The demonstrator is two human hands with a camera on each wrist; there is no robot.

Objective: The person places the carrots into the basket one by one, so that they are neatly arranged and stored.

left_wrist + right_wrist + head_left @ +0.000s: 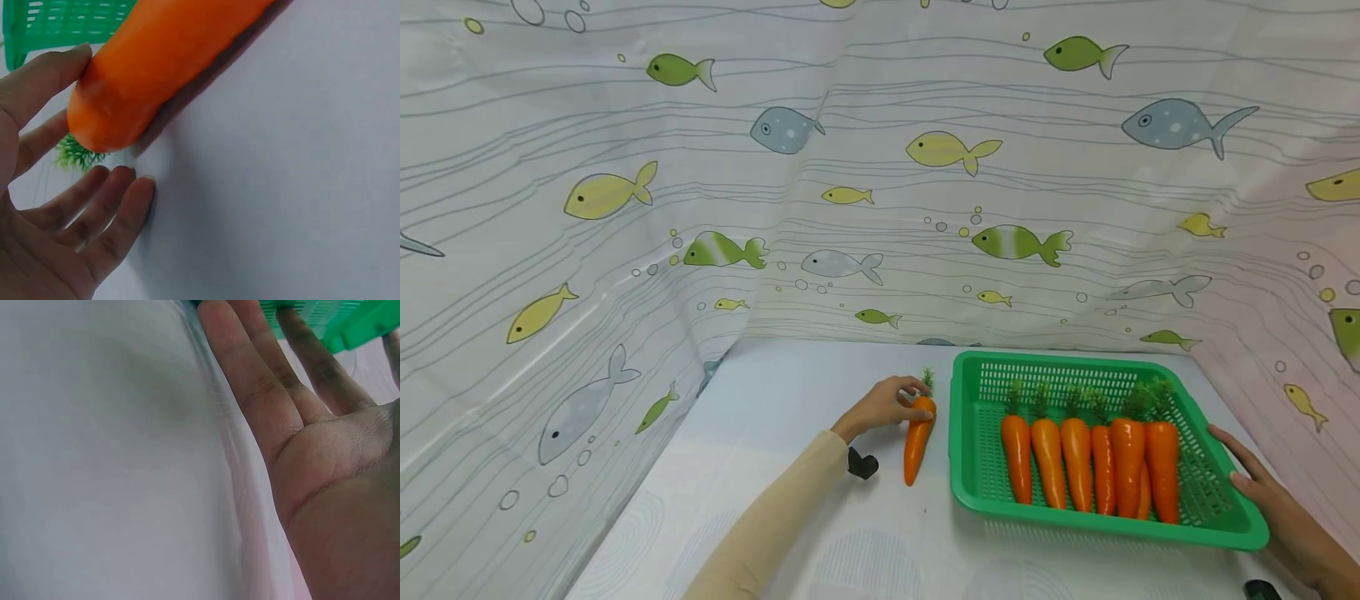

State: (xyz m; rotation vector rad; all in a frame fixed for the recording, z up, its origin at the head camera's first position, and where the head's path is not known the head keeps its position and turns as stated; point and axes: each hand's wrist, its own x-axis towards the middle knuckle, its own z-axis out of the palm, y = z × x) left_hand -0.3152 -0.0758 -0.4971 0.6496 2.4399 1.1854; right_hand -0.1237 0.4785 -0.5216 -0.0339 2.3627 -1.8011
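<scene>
In the head view my left hand point(891, 404) is at the thick top of an orange toy carrot point(919, 442) lying on the table. The thumb and index finger pinch it just below its green tuft point(78, 153), while the other fingers stay spread apart from it in the left wrist view. To the right stands a green plastic basket point(964, 450) holding a row of several carrots point(1077, 458), tufts toward the back. My right hand point(1273, 500) touches the basket's right side with its fingers extended, as the right wrist view shows.
A small black object point(862, 464) lies by the left wrist, and another dark object point(1261, 590) shows near the right wrist. The white table point(790, 392) is bordered at the back and sides by a fish-patterned sheet point(880, 225).
</scene>
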